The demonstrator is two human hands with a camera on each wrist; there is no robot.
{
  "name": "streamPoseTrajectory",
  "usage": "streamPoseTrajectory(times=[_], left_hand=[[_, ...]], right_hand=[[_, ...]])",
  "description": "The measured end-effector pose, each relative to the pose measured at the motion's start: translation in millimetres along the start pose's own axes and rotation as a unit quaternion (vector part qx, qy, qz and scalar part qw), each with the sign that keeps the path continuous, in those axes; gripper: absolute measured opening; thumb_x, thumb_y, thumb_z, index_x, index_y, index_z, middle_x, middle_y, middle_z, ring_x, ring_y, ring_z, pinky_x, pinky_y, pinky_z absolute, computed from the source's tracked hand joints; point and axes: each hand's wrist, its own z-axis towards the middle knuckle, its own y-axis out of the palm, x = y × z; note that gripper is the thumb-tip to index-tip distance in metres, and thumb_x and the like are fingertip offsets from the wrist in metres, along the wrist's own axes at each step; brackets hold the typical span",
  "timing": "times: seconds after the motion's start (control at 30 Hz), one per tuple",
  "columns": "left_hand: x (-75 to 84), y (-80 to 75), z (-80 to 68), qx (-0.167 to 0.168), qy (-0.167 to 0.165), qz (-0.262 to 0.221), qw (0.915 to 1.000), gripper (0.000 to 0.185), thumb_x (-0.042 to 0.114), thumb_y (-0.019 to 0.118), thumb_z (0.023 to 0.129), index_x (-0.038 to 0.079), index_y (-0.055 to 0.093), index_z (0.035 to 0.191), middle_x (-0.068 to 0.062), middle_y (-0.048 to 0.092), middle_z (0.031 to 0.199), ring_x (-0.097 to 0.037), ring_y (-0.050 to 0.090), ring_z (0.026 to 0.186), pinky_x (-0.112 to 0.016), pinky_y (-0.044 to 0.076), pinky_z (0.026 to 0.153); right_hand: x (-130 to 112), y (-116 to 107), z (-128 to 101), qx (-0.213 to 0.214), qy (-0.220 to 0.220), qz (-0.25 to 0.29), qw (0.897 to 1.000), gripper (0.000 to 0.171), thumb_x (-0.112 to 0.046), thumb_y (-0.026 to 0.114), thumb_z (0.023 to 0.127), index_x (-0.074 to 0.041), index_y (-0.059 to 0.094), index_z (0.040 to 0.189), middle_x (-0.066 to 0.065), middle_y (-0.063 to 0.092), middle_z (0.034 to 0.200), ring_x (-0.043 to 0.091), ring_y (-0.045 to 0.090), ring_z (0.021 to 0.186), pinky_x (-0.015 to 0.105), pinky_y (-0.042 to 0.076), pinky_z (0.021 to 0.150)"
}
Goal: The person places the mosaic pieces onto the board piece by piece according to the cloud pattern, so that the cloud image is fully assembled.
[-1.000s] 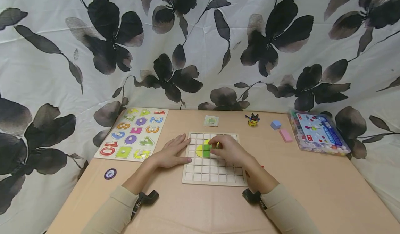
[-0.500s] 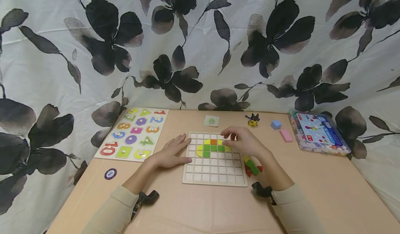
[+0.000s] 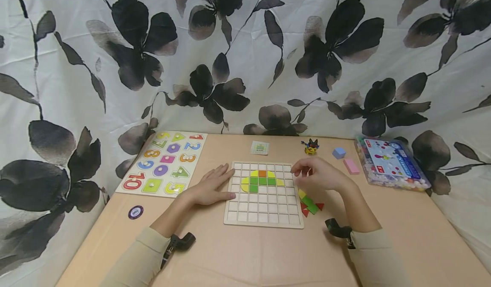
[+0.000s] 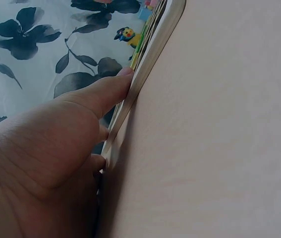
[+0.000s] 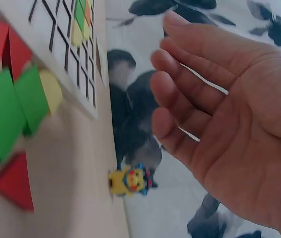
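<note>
A white grid board (image 3: pixel 264 214) lies on the table with yellow rounded pieces (image 3: pixel 244 185), green squares (image 3: pixel 253 184) and an orange square (image 3: pixel 262 173) set in its upper cells. My left hand (image 3: pixel 212 187) rests along the board's left edge, fingers spread; in the left wrist view its thumb touches the rim. Over the board's right edge hovers my right hand (image 3: pixel 318 174). Its fingers are loosely bent, and the right wrist view shows nothing held in them. Just below that hand lie loose green blocks (image 3: pixel 310 204), red triangles (image 5: pixel 16 183) and a yellow piece (image 5: pixel 50 92).
A number puzzle board (image 3: pixel 163 163) lies at left, with a dark round disc (image 3: pixel 135 212) in front. Along the back are a small card (image 3: pixel 260 148), a yellow figurine (image 3: pixel 310 147), a blue block (image 3: pixel 339 153), a pink block (image 3: pixel 350 166) and a plastic bead case (image 3: pixel 391 163).
My right hand has moved right, off the pieces on the board, uncovering the orange square, the right-hand yellow piece and the loose blocks. My left hand has stayed in place.
</note>
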Motion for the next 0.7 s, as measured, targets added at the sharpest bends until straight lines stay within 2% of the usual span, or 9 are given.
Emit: streamPoseTrajectory(times=[0.17,0.33,0.43,0.7], left_hand=[[0.0,0.9,-0.5,0.001,0.001,0.002,1.0,0.092,0.062,0.062,0.097,0.015,0.025,0.167,-0.015,0.006,0.176,-0.035,0.002,0.163,-0.055,0.004,0.132],[-1.0,1.8,0.5,0.001,0.002,0.002,1.0,0.092,0.062,0.062,0.097,0.016,0.024,0.167,-0.015,0.006,0.176,-0.034,0.001,0.164,-0.055,0.004,0.132],[-1.4,1.9,0.9,-0.001,0.0,0.004,1.0,0.092,0.062,0.062,0.097,0.016,0.023,0.167,-0.015,0.006,0.176,-0.034,0.001,0.164,-0.055,0.004,0.132],[0.6,0.9,0.5,-0.003,-0.003,0.005,1.0,0.092,0.061,0.062,0.097,0.016,0.024,0.167,-0.015,0.006,0.176,-0.033,0.001,0.164,-0.054,0.004,0.132]], right_hand=[[18.2,-7.9,-7.4,-0.049,-0.002,0.002,0.999,0.015,-0.008,0.078,0.091,-0.007,0.075,0.106,0.003,0.07,0.093,0.021,0.061,0.086,0.029,0.054,0.076],[29.4,-14.7,-15.3,-0.104,0.038,0.013,0.994,0.021,-0.004,0.078,0.086,-0.007,0.074,0.106,0.008,0.071,0.096,0.023,0.059,0.09,0.03,0.053,0.077],[32.6,-16.5,-17.9,-0.134,0.066,0.022,0.989,0.027,-0.007,0.083,0.082,-0.009,0.074,0.108,0.01,0.07,0.098,0.025,0.058,0.092,0.031,0.052,0.076],[40.9,-13.2,-17.4,-0.176,0.098,0.068,0.977,0.033,-0.009,0.089,0.079,-0.004,0.072,0.107,0.018,0.066,0.096,0.027,0.055,0.092,0.031,0.049,0.074]])
